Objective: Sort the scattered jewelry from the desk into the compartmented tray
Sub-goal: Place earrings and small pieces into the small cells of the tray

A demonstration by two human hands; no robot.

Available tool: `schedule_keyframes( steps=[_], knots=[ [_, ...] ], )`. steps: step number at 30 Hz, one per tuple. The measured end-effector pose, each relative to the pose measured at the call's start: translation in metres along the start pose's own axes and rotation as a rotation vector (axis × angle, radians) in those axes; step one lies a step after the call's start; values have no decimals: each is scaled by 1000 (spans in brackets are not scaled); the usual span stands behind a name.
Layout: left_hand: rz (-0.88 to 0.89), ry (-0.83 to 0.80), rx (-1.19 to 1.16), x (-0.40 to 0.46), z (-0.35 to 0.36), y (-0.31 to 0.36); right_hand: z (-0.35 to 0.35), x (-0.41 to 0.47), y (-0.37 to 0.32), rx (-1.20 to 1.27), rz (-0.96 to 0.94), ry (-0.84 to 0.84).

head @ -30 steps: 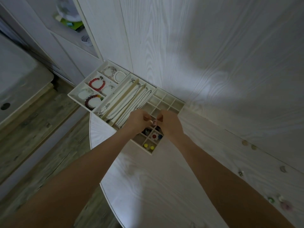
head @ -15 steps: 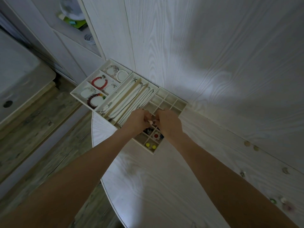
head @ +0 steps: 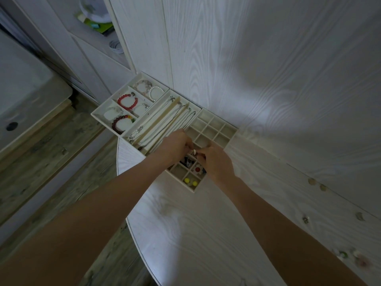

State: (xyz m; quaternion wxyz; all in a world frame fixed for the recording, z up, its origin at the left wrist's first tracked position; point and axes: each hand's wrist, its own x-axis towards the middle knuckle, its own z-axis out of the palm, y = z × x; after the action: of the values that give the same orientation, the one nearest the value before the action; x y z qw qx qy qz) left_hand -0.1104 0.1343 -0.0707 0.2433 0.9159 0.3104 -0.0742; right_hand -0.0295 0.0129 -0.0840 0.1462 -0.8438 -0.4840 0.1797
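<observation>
Both hands meet over the grid tray [head: 228, 139]; left hand [head: 175, 144] and right hand [head: 215, 162] pinch one small pale earring [head: 194, 152] between fingertips, probably pairing it before dropping into the cell right below.

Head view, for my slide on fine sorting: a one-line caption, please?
Both hands, left hand and right hand, pinch a small pale piece over the grid tray.
</observation>
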Motion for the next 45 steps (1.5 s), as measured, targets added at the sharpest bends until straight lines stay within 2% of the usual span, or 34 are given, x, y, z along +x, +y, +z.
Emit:
schedule_keyframes(
  steps=[5, 13, 18, 28, 36, 45],
  knots=[
    [35, -34, 99, 5, -3, 7, -3, 6, -5, 27, 77, -2],
    [93, 10, 89, 10, 0, 2, -2, 7, -9, 47, 127, 26],
    [113, 96, 145, 9, 3, 2, -2, 6, -8, -8, 69, 89],
    [111, 52, 94, 6, 0, -1, -5, 10, -19, -213, 24, 74],
    [62, 91, 26, 5, 2, -3, -3, 7, -18, -65, 123, 8],
    [53, 89, 17, 5, 0, -2, -6, 10, -10, -54, 65, 12]
  ],
)
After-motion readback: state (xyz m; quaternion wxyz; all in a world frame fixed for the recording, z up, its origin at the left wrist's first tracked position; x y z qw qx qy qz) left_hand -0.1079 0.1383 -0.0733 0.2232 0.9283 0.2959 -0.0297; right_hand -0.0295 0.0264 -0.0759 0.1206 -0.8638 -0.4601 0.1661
